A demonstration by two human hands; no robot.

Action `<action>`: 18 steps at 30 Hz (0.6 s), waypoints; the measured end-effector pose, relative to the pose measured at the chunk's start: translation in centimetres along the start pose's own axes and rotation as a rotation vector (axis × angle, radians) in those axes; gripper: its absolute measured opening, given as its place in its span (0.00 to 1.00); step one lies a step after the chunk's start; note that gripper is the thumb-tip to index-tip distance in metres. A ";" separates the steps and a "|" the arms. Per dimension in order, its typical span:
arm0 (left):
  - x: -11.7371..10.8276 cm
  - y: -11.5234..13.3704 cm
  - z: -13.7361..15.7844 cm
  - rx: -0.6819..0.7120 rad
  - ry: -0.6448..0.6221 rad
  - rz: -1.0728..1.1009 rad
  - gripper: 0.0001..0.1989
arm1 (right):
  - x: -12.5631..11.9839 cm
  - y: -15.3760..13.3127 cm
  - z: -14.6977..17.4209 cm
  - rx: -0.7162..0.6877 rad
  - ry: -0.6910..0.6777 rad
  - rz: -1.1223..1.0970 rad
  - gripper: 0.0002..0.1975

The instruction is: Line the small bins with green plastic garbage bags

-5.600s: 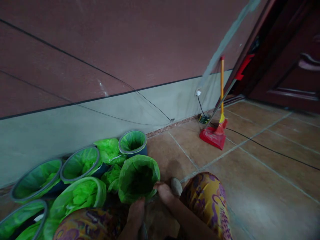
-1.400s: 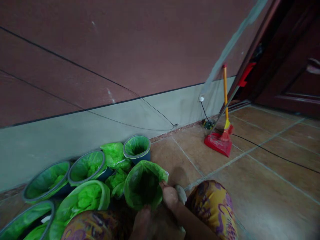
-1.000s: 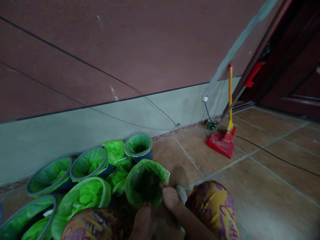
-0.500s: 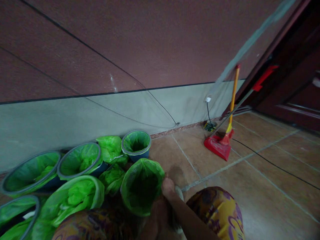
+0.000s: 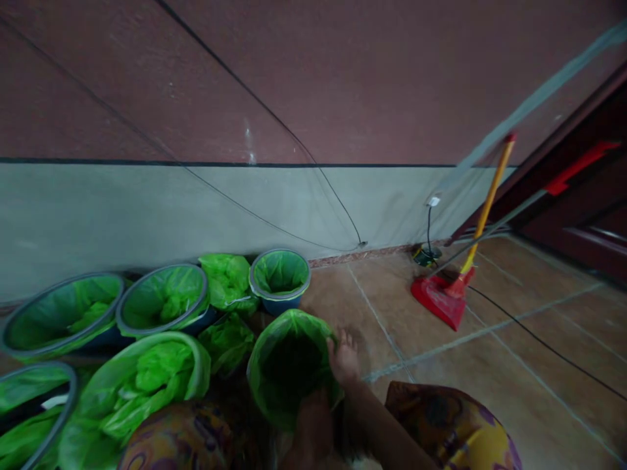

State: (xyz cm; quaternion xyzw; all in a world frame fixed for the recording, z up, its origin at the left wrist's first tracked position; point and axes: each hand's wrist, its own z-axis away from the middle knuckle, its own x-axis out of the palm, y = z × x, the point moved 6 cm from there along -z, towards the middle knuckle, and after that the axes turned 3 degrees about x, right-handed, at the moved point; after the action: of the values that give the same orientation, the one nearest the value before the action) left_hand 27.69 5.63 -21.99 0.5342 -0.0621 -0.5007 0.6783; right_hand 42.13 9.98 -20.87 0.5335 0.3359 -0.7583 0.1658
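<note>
Right hand (image 5: 345, 358): its fingers are standing slightly apart beyond the right rim of the lined bin (image 5: 263, 362), the thumb side touching the green liner (image 5: 294, 319).
Left hand (image 5: 314, 418): it is lying dark and blurred at the near rim; whether its fingers are gripping, I cannot tell.
Lined bin: it is sitting between the knees (image 5: 181, 438), mouth facing up.
Small blue bin (image 5: 281, 305): it is standing just behind, near the wall (image 5: 147, 215).
</note>
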 end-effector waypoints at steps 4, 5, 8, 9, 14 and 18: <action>-1.6 -1.0 0.8 -0.042 0.055 -0.079 0.28 | 0.9 -1.7 -2.0 -0.120 -0.187 0.010 0.22; -2.1 -1.0 1.1 -0.037 0.064 -0.111 0.29 | 1.4 -1.8 -2.2 -0.116 -0.240 0.006 0.21; -4.3 -0.7 1.6 -0.003 0.120 -0.249 0.29 | 2.3 -1.7 -2.4 -0.087 -0.304 0.003 0.20; -5.4 -0.5 1.7 0.007 0.167 -0.289 0.29 | 2.2 -1.7 -2.3 -0.092 -0.301 0.003 0.21; -13.5 -0.5 2.9 -0.029 0.703 -0.305 0.26 | 0.3 -0.9 -1.8 -0.036 -0.194 -0.083 0.30; -16.5 -4.5 3.8 -0.287 0.835 -0.039 0.31 | 0.4 2.1 0.4 0.147 -0.156 -0.270 0.34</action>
State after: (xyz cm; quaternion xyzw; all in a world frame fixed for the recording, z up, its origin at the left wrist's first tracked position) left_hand 14.44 15.76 -16.50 0.5921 0.2975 -0.2584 0.7029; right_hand 43.00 8.25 -21.87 0.4336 0.3341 -0.8355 0.0484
